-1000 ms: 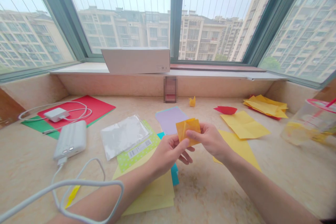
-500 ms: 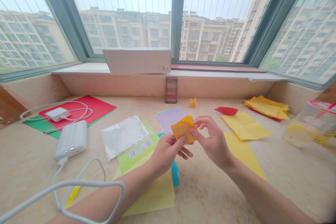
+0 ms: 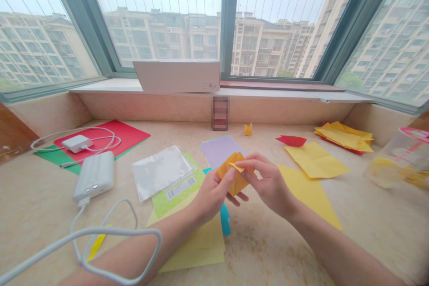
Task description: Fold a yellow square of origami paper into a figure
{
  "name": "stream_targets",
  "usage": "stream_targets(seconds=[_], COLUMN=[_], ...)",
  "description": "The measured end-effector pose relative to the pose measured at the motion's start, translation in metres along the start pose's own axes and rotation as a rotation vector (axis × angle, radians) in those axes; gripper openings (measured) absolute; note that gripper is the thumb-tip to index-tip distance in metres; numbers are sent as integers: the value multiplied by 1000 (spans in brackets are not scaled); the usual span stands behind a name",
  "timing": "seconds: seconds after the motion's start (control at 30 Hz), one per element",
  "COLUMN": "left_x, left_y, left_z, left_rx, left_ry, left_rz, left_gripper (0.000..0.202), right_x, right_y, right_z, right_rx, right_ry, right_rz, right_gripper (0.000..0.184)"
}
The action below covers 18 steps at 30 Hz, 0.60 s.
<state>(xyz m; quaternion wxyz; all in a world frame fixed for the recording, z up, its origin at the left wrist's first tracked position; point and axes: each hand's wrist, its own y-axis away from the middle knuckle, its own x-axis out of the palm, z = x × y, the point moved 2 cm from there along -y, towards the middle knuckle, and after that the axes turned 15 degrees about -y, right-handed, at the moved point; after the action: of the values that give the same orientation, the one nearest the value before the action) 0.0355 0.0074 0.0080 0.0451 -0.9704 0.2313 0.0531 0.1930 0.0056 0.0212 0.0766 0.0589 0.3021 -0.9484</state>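
Note:
A partly folded piece of yellow-orange origami paper (image 3: 238,182) is held up above the counter between both hands. My left hand (image 3: 214,194) grips its left side, thumb on the front and fingers behind. At the upper right, my right hand (image 3: 268,181) pinches a raised flap between thumb and fingers. Behind the hands lies a lilac sheet (image 3: 219,148). Beneath my left forearm is a pale yellow sheet (image 3: 197,250), with a blue paper (image 3: 225,223) poking out beside it. A small yellow folded figure (image 3: 248,129) stands farther back.
Yellow sheets (image 3: 317,160) and a red folded piece (image 3: 291,141) lie to the right, near a clear plastic cup (image 3: 397,156). On the left are a white power bank (image 3: 95,175), looping cable (image 3: 114,232) and plastic sleeve (image 3: 161,172). A white box (image 3: 177,77) stands on the sill.
The paper's upper flap has been drawn forward and down by my right hand, whose fingers have moved lower over it. My left hand keeps its grip. The whole view has shifted slightly.

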Motion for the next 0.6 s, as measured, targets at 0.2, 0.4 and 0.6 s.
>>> stream_targets(seconds=[0.2,0.4,0.6], left_x=[0,-1,0], left_y=[-2,-3,-4], left_z=[2,4,7], left_rx=[17,28,17], left_ry=[2,9,21], left_rz=[-11,-19,-18], left_gripper=[45,41,39], right_x=[0,-2,-2], right_y=[2,2,0], right_z=[-2,-1,4], right_rx=[-11,-50,-131], right_ry=[57,105,167], right_rz=[-58,-105,-128], right_gripper=[25,33,27])
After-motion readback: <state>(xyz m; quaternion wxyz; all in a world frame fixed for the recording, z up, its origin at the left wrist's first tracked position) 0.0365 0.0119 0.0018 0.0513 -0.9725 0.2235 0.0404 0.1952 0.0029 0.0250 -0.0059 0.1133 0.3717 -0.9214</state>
